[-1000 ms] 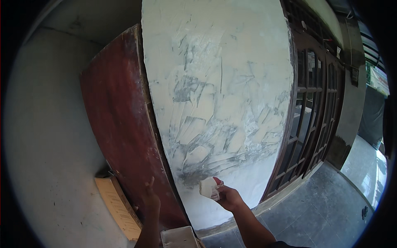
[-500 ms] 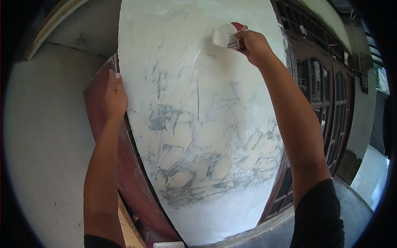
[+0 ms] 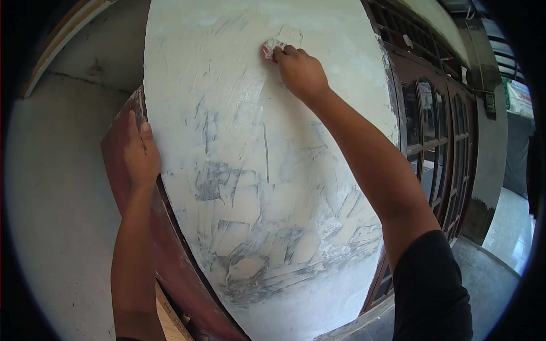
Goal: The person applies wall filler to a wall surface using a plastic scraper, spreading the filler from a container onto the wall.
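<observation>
A tall white panel stands before me, smeared with cream filler over grey streaks. High on it, my right hand is closed around a small putty knife, its red part caked with white filler. The knife is against the panel or very close to it. Just right of the knife lies a thick-edged patch of filler. At the panel's left edge, my left hand lies with fingers stretched along a dark red wooden board, holding nothing.
Brown doors with glass panes are to the right, above a grey tiled floor. On the left is a plain grey wall. A light wooden piece sits low beside the red board.
My right hand has moved left and slightly down with the putty knife, whose broad, filler-covered face has turned away from view. The view has shifted a little; my left hand stays at the board.
</observation>
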